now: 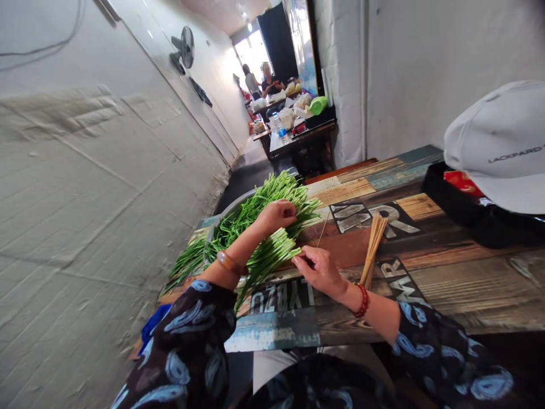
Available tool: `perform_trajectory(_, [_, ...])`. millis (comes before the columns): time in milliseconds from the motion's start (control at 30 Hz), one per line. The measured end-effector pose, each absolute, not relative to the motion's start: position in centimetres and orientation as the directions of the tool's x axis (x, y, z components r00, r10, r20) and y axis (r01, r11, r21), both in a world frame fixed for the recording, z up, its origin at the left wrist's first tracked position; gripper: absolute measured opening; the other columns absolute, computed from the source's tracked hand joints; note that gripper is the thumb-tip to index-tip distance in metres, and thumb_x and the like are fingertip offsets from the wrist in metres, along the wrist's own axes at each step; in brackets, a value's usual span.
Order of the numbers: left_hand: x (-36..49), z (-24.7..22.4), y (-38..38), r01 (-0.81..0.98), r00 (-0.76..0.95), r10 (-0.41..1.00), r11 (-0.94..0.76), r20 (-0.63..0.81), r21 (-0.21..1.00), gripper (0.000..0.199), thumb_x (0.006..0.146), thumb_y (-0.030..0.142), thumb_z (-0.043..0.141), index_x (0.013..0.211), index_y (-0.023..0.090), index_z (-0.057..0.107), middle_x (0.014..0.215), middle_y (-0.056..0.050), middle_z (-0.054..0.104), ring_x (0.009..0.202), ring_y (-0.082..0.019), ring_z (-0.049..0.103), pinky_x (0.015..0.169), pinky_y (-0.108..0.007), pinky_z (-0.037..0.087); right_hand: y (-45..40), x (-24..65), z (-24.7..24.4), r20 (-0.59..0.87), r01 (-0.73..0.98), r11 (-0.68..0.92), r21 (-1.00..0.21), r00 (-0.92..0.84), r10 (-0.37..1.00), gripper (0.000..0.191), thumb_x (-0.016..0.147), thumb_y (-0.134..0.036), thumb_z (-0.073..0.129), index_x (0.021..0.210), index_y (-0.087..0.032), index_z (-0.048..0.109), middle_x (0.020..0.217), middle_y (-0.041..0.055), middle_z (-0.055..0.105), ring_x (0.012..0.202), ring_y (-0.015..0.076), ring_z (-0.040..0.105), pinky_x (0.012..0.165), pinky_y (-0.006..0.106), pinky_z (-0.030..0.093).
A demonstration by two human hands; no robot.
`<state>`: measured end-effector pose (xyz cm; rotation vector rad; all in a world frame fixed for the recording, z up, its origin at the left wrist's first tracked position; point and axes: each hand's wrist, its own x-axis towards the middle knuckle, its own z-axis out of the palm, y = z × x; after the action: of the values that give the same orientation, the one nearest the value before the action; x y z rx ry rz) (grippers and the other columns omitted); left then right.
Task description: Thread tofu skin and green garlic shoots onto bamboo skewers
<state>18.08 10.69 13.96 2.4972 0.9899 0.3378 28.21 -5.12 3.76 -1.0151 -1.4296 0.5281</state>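
Observation:
Green garlic chives (272, 187) are heaped in a grey basin (244, 199), their pale cut ends facing right. A nearer bunch of chives (275, 250) lies in front, under my left forearm. My left hand (276, 216) is over the heap, its fingers curled closed; what they hold, if anything, is hidden. At the cut ends of the nearer bunch, my right hand (320, 272) pinches a chive stalk between thumb and finger. Right of it lies a bundle of thin bamboo skewers (373, 244), and a single skewer (323, 229) is beside the heap.
The wood-patterned table (460, 278) carries a white cap (498, 142) on a black bag (451, 213) at the right. Blue cloth (155, 325) hangs by the left edge. Farther back, another table (289, 145) holds bottles and bags, with two people beyond. A wall runs along the left.

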Motion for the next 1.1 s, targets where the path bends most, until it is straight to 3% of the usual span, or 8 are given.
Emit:
perform_trajectory(133, [15.3, 15.2, 9.8, 0.399, 0.561, 0.822, -0.371, 0.097, 0.838, 0.02, 0.074, 0.03, 0.07, 0.075, 0.017, 0.055, 0.067, 0.001, 0.062, 0.063, -0.011, 0.057, 0.062, -0.023, 0.043, -5.4, 28.3, 4.4, 0.46, 0.162, 0.44, -0.883, 0.114, 0.881, 0.021, 0.093, -0.029, 0.053, 0.076, -0.022, 0.062, 0.059, -0.0011, 0.058, 0.055, 0.0137, 0.057, 0.054, 0.023, 0.042])
perform_trajectory(233, [13.0, 15.9, 8.4, 0.245, 0.521, 0.852, -0.2, 0.045, 0.949, 0.034, 0.074, 0.039, 0.074, 0.093, 0.016, 0.058, 0.069, -0.001, 0.067, 0.058, -0.011, 0.058, 0.058, -0.023, 0.043, -5.6, 28.4, 4.6, 0.391, 0.097, 0.381, -0.919, 0.116, 0.913, 0.024, 0.095, -0.034, 0.051, 0.079, -0.021, 0.062, 0.057, -0.0016, 0.056, 0.05, 0.0122, 0.053, 0.047, 0.022, 0.039])
perform_trajectory(333, [11.7, 16.0, 6.8, 0.262, 0.484, 0.875, -0.185, 0.037, 0.947, 0.042, 0.071, 0.041, 0.078, 0.099, 0.012, 0.066, 0.069, -0.001, 0.067, 0.055, -0.008, 0.052, 0.054, -0.021, 0.038, -5.7, 28.6, 4.7, 0.378, 0.08, 0.37, -0.925, 0.144, 0.914, 0.026, 0.095, -0.036, 0.052, 0.078, -0.02, 0.062, 0.056, -0.0023, 0.055, 0.046, 0.0108, 0.05, 0.044, 0.022, 0.037])
perform_trajectory(600, [12.5, 14.5, 4.4, 0.29, 0.431, 0.896, -0.245, 0.102, 0.925, 0.033, 0.079, 0.041, 0.071, 0.094, 0.012, 0.077, 0.071, 0.0, 0.062, 0.061, -0.008, 0.046, 0.059, -0.023, 0.035, -5.7, 29.3, 4.7, 0.362, 0.091, 0.352, -0.932, 0.149, 0.92, 0.03, 0.095, -0.042, 0.053, 0.08, -0.019, 0.064, 0.056, -0.0031, 0.052, 0.046, 0.0097, 0.047, 0.044, 0.021, 0.038])
perform_trajectory(833, [12.7, 14.5, 7.0, 0.448, 0.319, 0.853, -0.52, 0.413, 0.728, 0.008, 0.074, 0.024, 0.072, 0.074, 0.018, 0.077, 0.086, -0.007, 0.065, 0.086, -0.017, 0.057, 0.075, -0.028, 0.044, -5.3, 29.5, 4.3, 0.335, 0.087, 0.325, -0.942, 0.163, 0.928, 0.032, 0.095, -0.045, 0.054, 0.08, -0.019, 0.065, 0.055, -0.003, 0.052, 0.045, 0.0098, 0.046, 0.042, 0.021, 0.036])
perform_trajectory(900, [12.7, 14.7, 7.3, 0.418, 0.311, 0.868, -0.491, 0.387, 0.765, 0.01, 0.075, 0.027, 0.072, 0.074, 0.017, 0.076, 0.083, -0.006, 0.065, 0.082, -0.016, 0.057, 0.074, -0.028, 0.044, -5.2, 29.6, 4.3, 0.333, 0.079, 0.324, -0.943, 0.166, 0.928, 0.031, 0.096, -0.044, 0.054, 0.082, -0.019, 0.065, 0.055, -0.0032, 0.052, 0.045, 0.0096, 0.046, 0.041, 0.021, 0.036])
perform_trajectory(1000, [12.9, 14.9, 6.9, 0.295, 0.43, 0.879, -0.351, 0.204, 0.889, 0.023, 0.079, 0.038, 0.071, 0.079, 0.014, 0.075, 0.079, -0.004, 0.068, 0.073, -0.014, 0.056, 0.069, -0.026, 0.043, -5.1, 29.7, 4.5, 0.332, 0.077, 0.323, -0.943, 0.178, 0.926, 0.031, 0.095, -0.044, 0.054, 0.082, -0.019, 0.066, 0.055, -0.0029, 0.053, 0.045, 0.0097, 0.047, 0.041, 0.021, 0.035])
perform_trajectory(1100, [13.2, 14.9, 6.0, 0.284, 0.481, 0.872, -0.251, 0.089, 0.925, 0.03, 0.078, 0.042, 0.072, 0.084, 0.013, 0.077, 0.076, -0.003, 0.069, 0.065, -0.011, 0.051, 0.062, -0.024, 0.038, -5.1, 29.8, 4.7, 0.327, 0.085, 0.316, -0.945, 0.192, 0.925, 0.031, 0.095, -0.045, 0.055, 0.081, -0.019, 0.066, 0.055, -0.0025, 0.054, 0.045, 0.0099, 0.047, 0.041, 0.021, 0.036])
